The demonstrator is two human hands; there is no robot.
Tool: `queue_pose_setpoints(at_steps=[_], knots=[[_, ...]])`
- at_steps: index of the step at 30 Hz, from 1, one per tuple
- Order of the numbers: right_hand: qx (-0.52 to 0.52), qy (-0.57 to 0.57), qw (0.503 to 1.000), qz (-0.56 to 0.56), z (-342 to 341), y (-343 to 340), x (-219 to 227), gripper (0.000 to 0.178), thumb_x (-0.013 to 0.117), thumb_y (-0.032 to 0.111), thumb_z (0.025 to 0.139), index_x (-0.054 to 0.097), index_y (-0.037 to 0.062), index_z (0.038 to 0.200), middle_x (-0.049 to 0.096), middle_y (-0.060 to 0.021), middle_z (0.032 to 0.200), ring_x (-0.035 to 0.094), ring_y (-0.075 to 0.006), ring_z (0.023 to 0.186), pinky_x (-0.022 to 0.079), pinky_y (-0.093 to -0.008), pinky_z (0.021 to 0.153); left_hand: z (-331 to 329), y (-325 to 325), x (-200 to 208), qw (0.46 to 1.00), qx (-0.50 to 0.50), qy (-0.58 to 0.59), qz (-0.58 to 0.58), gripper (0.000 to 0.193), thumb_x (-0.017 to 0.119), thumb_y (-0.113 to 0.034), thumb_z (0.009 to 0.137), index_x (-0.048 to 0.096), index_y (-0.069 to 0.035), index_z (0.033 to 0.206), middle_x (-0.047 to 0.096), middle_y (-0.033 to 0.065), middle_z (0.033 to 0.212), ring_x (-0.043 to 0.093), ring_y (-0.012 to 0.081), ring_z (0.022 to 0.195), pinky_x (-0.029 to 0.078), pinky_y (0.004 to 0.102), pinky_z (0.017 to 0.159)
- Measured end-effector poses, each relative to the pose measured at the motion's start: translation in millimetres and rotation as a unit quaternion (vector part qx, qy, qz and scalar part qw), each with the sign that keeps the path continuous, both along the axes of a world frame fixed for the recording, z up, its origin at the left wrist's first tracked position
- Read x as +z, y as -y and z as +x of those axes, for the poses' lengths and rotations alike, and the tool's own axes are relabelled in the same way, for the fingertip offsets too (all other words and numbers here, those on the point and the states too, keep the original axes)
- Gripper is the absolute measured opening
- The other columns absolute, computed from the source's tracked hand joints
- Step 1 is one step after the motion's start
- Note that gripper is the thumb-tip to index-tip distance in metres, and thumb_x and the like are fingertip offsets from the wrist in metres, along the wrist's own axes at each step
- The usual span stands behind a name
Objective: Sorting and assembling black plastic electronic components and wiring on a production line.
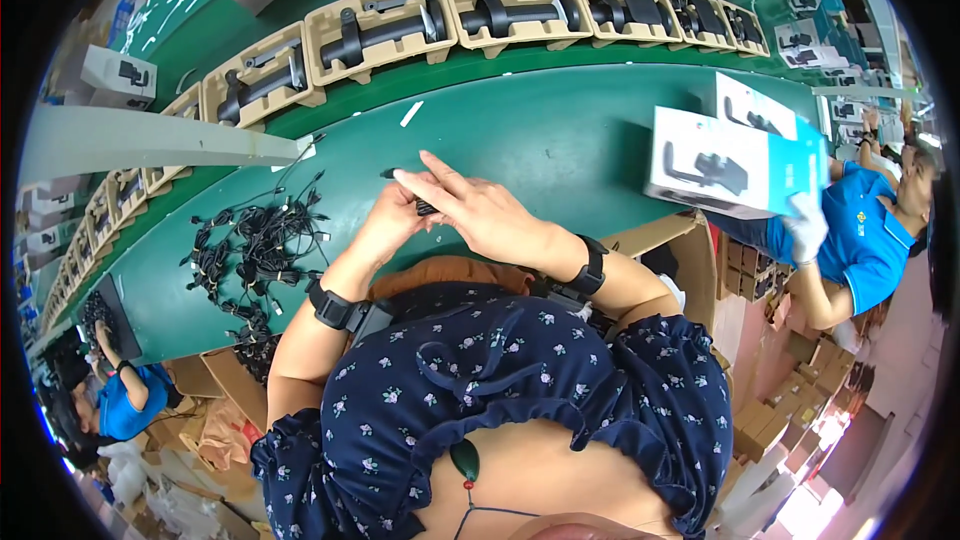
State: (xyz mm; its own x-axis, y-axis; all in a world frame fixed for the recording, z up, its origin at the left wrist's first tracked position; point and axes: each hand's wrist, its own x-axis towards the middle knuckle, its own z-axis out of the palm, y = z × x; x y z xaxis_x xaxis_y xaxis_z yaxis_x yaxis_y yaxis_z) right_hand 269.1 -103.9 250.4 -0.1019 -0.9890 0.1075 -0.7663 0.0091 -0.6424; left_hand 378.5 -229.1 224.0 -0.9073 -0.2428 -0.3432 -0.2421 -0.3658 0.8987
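Note:
Over the table's near middle my two hands meet, fingers closed and overlapping. My left hand (388, 218) grips a folded black cable (426, 208), of which only small dark parts show between the fingers. Pressed against it from the other side is my right hand (495, 218), its thumb and fingers closed over the same cable, one finger reaching forward. Most of the cable is hidden by the hands. To the left of them lies a tangled heap of black cables (268, 245) with light plug ends.
Beyond the green table (520, 130), a raised line carries moulded pulp trays (382, 55) with black parts. A pale metal post (170, 140) juts in at left. At right, a co-worker (865, 230) in blue, wearing a white glove, holds white-and-blue boxes (710, 165). A cardboard carton (700, 250) stands nearby.

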Motion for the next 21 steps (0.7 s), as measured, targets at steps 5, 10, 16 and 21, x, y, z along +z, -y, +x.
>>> queue_pose_setpoints(at_steps=[5, 10, 16, 21], knots=[[-0.061, 0.005, 0.998, -0.011, -18.7, -7.8, -8.9, 0.048, 0.057, 0.002, 0.078, 0.042, 0.0064, 0.123, 0.057, -0.0225, 0.106, 0.061, -0.0363, 0.085, 0.051, -0.0398, 0.068, -3.9, 8.1, -21.3, 0.993, -0.116, 0.020, 0.029, 0.010, 0.054, -0.010, 0.086, 0.056, -0.004, 0.094, 0.060, 0.0044, 0.080, 0.056, 0.0116, 0.070, 0.044, 0.0235, 0.064], [-0.242, -0.052, 0.964, -0.091, -103.9, -7.6, 5.0, 0.025, 0.057, 0.016, 0.085, 0.052, 0.0013, 0.105, 0.060, -0.0173, 0.087, 0.060, -0.0316, 0.075, 0.048, -0.0365, 0.065, 0.1, 25.4, -19.2, 0.989, 0.013, -0.012, -0.147, 0.037, 0.057, -0.011, 0.086, 0.044, -0.005, 0.119, 0.056, 0.0083, 0.110, 0.051, 0.0178, 0.105, 0.038, 0.0314, 0.093], [-0.429, -0.086, 0.868, -0.236, -248.5, -4.6, 12.9, 0.024, 0.051, 0.019, 0.089, 0.052, -0.0022, 0.100, 0.059, -0.0174, 0.081, 0.057, -0.0317, 0.074, 0.044, -0.0372, 0.065, 17.5, 23.0, -37.8, 0.987, 0.019, 0.065, -0.147, 0.030, 0.056, -0.008, 0.086, 0.048, -0.003, 0.115, 0.059, 0.0095, 0.109, 0.053, 0.0181, 0.103, 0.041, 0.0310, 0.090], [-0.454, -0.166, 0.846, -0.224, -342.4, 0.4, -28.2, 0.024, 0.052, 0.021, 0.088, 0.052, -0.0024, 0.091, 0.059, -0.0176, 0.072, 0.058, -0.0331, 0.070, 0.044, -0.0389, 0.061, 20.6, 22.2, -53.8, 0.984, 0.013, 0.074, -0.160, 0.026, 0.055, -0.004, 0.086, 0.051, -0.005, 0.111, 0.060, 0.0063, 0.105, 0.054, 0.0139, 0.099, 0.044, 0.0270, 0.080]])
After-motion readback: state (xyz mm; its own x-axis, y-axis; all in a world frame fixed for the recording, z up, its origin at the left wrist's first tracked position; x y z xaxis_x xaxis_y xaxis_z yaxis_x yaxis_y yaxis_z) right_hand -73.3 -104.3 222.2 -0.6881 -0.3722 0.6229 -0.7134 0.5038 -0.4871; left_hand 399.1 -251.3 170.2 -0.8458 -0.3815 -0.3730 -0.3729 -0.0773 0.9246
